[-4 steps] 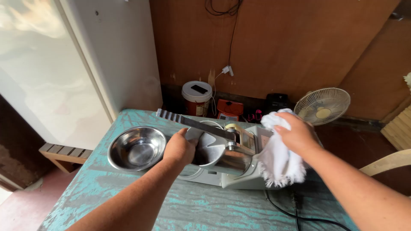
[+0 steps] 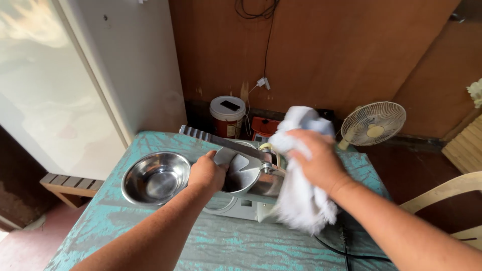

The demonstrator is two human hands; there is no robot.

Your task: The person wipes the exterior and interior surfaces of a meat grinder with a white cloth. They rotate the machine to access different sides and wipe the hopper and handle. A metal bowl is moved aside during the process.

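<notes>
**Hands on slicer machine, cloth over its right end**

Landmark: the slicer machine [image 2: 248, 185], metal and white, on the teal table [image 2: 236, 246], toward the back middle.

Left hand [image 2: 207, 173] sits at the machine's left side, fingers curled closed around the rim of its round metal dish [image 2: 241, 173]. Thumb on top of the rim, other fingers hidden underneath.

Right hand [image 2: 316, 163] is over the machine's right end, pressing down a white cloth [image 2: 301, 200]. Fingers bent and clamped on the cloth, which is bunched above the hand and hangs loose below it down the machine's right side. Can't tell how much of the machine it touches under the cloth.

A long ridged metal bar [image 2: 221, 142] runs from the machine's top out to the back left.

Steel bowl [image 2: 155, 178] stands just left of the machine, right beside the left hand.

Behind the machine, on the floor by the brown wall: white-lidded tub [image 2: 227, 116], orange box [image 2: 265, 126]. Fan [image 2: 372, 123] to the back right. Black cable [image 2: 334, 248] runs across the table front right of the machine.
</notes>
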